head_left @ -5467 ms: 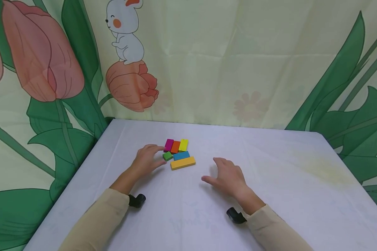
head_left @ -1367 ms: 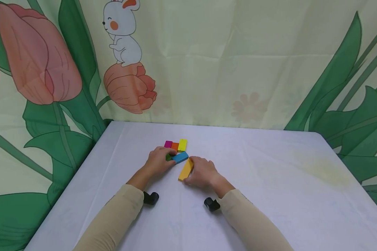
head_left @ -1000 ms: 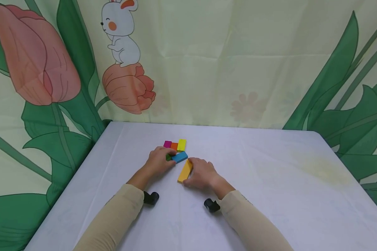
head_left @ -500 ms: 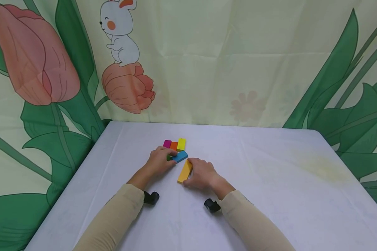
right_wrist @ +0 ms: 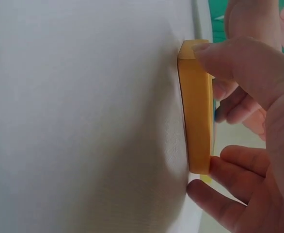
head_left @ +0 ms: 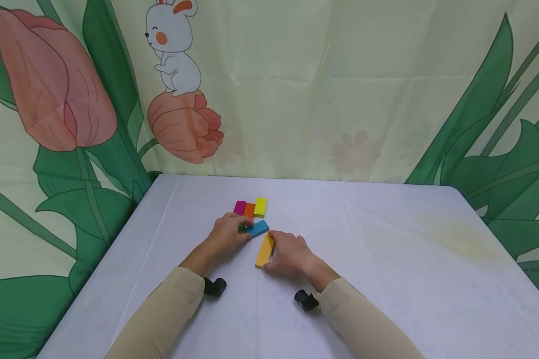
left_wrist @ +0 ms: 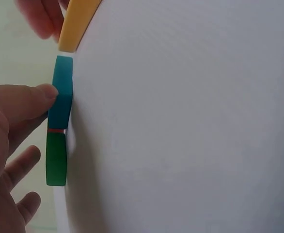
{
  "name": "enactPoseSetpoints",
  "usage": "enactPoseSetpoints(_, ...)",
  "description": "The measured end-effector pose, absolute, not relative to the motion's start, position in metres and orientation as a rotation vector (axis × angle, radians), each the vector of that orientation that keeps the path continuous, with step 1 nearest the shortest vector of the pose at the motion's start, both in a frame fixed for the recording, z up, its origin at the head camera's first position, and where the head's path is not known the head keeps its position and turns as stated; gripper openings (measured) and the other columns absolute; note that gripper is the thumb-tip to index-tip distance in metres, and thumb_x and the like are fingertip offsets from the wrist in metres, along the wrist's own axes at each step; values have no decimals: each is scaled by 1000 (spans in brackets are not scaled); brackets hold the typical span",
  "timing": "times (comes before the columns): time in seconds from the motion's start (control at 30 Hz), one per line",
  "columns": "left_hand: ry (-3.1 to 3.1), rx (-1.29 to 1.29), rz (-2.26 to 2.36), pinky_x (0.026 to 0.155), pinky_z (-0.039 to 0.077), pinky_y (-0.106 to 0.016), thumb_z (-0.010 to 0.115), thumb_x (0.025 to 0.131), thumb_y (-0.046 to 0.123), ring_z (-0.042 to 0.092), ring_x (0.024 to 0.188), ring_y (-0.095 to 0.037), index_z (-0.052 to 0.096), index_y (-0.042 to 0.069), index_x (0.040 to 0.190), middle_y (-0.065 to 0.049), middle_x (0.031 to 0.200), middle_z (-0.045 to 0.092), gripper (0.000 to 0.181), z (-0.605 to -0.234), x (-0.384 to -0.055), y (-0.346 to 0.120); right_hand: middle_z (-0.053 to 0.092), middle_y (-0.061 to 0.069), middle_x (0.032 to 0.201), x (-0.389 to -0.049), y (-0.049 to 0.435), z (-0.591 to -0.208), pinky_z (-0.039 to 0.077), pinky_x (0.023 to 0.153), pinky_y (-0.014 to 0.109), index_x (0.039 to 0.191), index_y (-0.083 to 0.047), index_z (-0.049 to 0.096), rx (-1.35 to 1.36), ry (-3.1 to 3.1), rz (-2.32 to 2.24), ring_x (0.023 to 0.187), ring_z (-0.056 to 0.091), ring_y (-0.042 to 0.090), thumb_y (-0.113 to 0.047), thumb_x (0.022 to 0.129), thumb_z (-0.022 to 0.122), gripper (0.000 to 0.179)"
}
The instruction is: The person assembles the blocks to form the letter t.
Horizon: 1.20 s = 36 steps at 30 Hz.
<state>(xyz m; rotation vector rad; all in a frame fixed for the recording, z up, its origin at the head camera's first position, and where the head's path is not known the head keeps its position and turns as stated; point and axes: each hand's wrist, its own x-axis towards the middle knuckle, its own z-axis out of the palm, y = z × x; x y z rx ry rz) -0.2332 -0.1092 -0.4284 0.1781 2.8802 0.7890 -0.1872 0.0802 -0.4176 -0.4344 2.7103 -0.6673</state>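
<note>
My left hand (head_left: 226,234) pinches a blue block (head_left: 258,229) between thumb and fingers, low over the white table. A small green block (head_left: 241,228), partly hidden by the fingers, lies at the blue block's left end; in the left wrist view the green block (left_wrist: 56,160) lines up with it. My right hand (head_left: 289,253) holds a longer amber block (head_left: 264,251) by its two ends, thumb at the near end, fingers at the far end. The amber block slants, its far end close to the blue block. In the right wrist view, the thumb presses the end of the amber block (right_wrist: 196,111).
Behind the left hand, magenta (head_left: 239,207), orange (head_left: 249,210) and yellow (head_left: 260,207) blocks lie side by side. The white-covered table (head_left: 386,249) extends right and toward me. A printed curtain (head_left: 278,89) hangs along the table's back edge.
Both hands came in from open: the left took the blue block and tilted it, the right took the amber block and turned it steeper. Just now both blocks shifted slightly toward me.
</note>
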Motion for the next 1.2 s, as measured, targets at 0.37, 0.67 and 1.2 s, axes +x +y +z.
enactPoseSetpoints(0.37, 2893, 210, 763, 93, 54, -45, 82, 85, 17, 46, 123, -31, 74, 22, 116, -10, 126, 57, 32, -435, -226, -113, 49, 10, 146, -181, 88, -419, 32, 109, 61, 149, -8, 43, -415, 2780, -631, 135, 43, 31, -47, 74, 84, 94)
enactPoseSetpoints(0.67, 2870, 211, 795, 95, 52, -46, 81, 86, 15, 45, 126, -30, 73, 22, 114, -9, 126, 58, 31, -434, -221, -118, 52, 8, 144, -178, 94, -420, 29, 110, 61, 148, -9, 46, -458, 2735, -644, 134, 44, 31, -45, 76, 84, 89)
enactPoseSetpoints(1.2, 2810, 209, 791, 94, 53, -45, 81, 83, 9, 46, 124, -29, 73, 22, 115, -7, 121, 59, 35, -429, -212, -128, 53, 8, 143, -160, 91, -417, 28, 110, 64, 147, -9, 48, -561, 2692, -674, 134, 44, 31, -42, 74, 87, 89)
